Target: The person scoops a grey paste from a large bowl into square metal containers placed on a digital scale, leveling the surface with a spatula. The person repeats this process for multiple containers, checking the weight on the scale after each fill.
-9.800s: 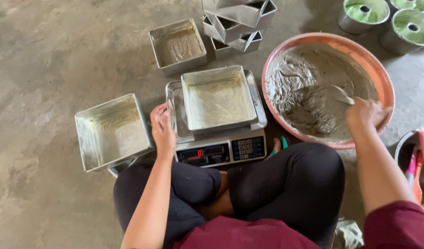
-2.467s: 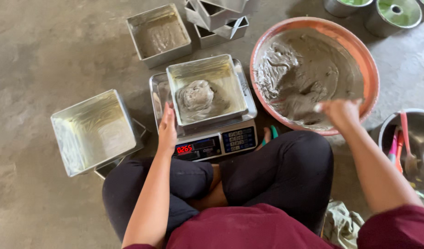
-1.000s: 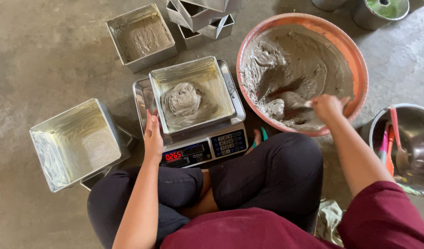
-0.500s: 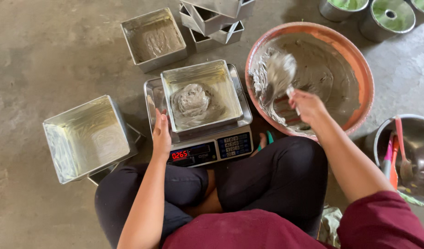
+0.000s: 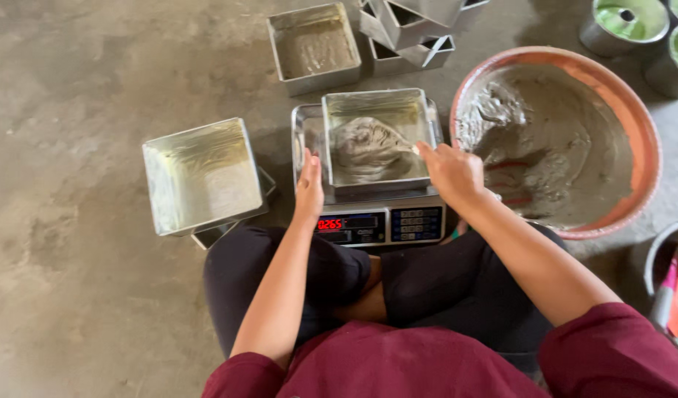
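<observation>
A square metal tin (image 5: pixel 378 100) stands on a digital scale (image 5: pixel 383 225) in front of my crossed legs, with a mound of grey batter (image 5: pixel 365 147) inside. My left hand (image 5: pixel 309 186) rests flat on the scale's tray, left of the tin, and holds nothing. My right hand (image 5: pixel 451 171) reaches over the tin's right rim, fingers curled toward the batter. A small pale tip shows at its fingertips; I cannot tell what it grips. To the right sits a large orange bowl (image 5: pixel 643 125) of grey batter (image 5: pixel 553 140).
An empty greased square tin (image 5: pixel 199 173) lies left of the scale on the concrete floor. Behind are a tin with a thin batter layer (image 5: pixel 313 44), stacked tins (image 5: pixel 416 22) and round green-lined moulds (image 5: pixel 623 22). A steel bowl with utensils (image 5: pixel 670 276) sits at the right edge.
My right hand lifted a blob of batter out of the orange bowl and carried it left to the tin on the scale. The left hand stayed on the scale's tray.
</observation>
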Action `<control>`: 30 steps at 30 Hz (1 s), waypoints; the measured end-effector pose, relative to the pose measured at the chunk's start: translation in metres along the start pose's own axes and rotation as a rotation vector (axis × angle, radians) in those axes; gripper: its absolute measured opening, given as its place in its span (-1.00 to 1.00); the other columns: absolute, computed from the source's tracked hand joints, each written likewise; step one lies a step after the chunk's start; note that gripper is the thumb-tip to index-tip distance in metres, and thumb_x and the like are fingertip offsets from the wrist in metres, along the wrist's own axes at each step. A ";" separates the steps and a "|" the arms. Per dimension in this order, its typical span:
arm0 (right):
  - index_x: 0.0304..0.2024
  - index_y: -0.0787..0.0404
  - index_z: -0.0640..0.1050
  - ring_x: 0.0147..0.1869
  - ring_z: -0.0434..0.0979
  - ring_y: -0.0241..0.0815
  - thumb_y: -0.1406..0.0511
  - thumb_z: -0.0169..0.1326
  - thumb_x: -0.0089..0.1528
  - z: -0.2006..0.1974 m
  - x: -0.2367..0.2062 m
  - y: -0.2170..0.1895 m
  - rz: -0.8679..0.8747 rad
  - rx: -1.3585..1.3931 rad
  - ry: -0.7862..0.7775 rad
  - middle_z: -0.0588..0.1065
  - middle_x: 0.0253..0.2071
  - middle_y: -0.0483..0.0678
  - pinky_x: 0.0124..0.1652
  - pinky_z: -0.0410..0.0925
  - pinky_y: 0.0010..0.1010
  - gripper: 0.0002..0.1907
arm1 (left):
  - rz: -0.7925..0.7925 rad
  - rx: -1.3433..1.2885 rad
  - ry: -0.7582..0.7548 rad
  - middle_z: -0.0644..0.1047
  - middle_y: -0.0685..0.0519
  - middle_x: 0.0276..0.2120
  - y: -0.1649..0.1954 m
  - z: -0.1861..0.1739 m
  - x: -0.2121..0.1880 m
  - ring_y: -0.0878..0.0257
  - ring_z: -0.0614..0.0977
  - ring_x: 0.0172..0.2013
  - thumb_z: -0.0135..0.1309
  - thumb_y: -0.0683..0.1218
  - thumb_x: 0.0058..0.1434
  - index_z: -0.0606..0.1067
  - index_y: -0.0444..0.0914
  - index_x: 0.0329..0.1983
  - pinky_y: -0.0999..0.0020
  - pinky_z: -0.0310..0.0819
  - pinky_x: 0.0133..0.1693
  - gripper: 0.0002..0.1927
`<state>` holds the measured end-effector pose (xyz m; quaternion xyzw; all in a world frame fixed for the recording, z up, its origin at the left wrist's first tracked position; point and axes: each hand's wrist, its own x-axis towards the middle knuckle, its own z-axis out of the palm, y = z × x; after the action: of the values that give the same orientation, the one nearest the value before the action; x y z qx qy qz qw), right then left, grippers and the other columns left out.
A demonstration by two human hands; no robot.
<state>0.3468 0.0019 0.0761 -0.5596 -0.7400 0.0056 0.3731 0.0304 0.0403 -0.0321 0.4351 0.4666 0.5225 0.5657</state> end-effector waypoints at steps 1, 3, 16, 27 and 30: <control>0.03 -0.02 0.58 -0.37 0.52 -0.24 0.34 0.11 0.37 0.006 0.001 0.003 -0.050 -0.054 0.003 0.62 -0.11 -0.03 -0.36 0.39 -0.40 -0.80 | 0.009 0.054 0.021 0.20 -0.12 0.48 0.002 0.001 -0.001 0.13 0.22 0.45 -0.22 0.23 0.46 -0.02 -0.29 0.56 0.33 0.01 0.39 -0.22; 0.10 -0.02 0.57 -0.42 0.41 -0.30 0.29 0.12 0.40 0.021 0.008 0.006 0.251 0.264 -0.059 0.52 -0.24 -0.12 -0.43 0.29 -0.44 -0.78 | 0.018 0.076 0.025 0.26 -0.12 0.47 0.007 0.003 -0.003 0.13 0.25 0.45 -0.23 0.25 0.45 -0.01 -0.28 0.56 0.33 0.03 0.39 -0.21; 0.27 0.15 0.61 -0.32 0.51 -0.22 0.34 0.03 0.56 -0.117 -0.011 0.101 0.614 0.645 0.429 0.62 -0.14 0.00 -0.30 0.33 -0.37 -0.74 | 0.023 0.006 -0.030 0.16 -0.12 0.51 0.020 0.008 -0.007 0.07 0.18 0.48 -0.27 0.31 0.45 -0.08 -0.25 0.58 0.26 -0.03 0.42 -0.18; -0.06 -0.18 0.74 0.14 0.64 0.06 0.07 0.16 0.23 -0.150 -0.077 0.186 0.761 -0.648 -1.023 0.62 0.07 0.02 0.06 0.44 -0.07 -0.73 | 0.025 0.086 0.002 0.26 -0.09 0.45 0.027 0.004 -0.009 0.09 0.31 0.40 -0.24 0.32 0.43 0.00 -0.26 0.57 0.27 0.10 0.36 -0.17; -0.03 -0.25 0.72 0.12 0.64 0.11 0.04 0.13 0.27 -0.144 -0.081 0.186 0.755 -0.610 -0.962 0.65 0.04 0.02 0.09 0.45 -0.03 -0.73 | 0.029 0.084 -0.006 0.26 -0.09 0.46 0.021 0.001 -0.007 0.12 0.31 0.40 -0.23 0.31 0.46 0.01 -0.28 0.57 0.28 0.07 0.37 -0.18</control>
<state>0.5881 -0.0548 0.0564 -0.7947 -0.5460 0.1747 -0.1994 0.0274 0.0346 -0.0108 0.4667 0.4801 0.5091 0.5409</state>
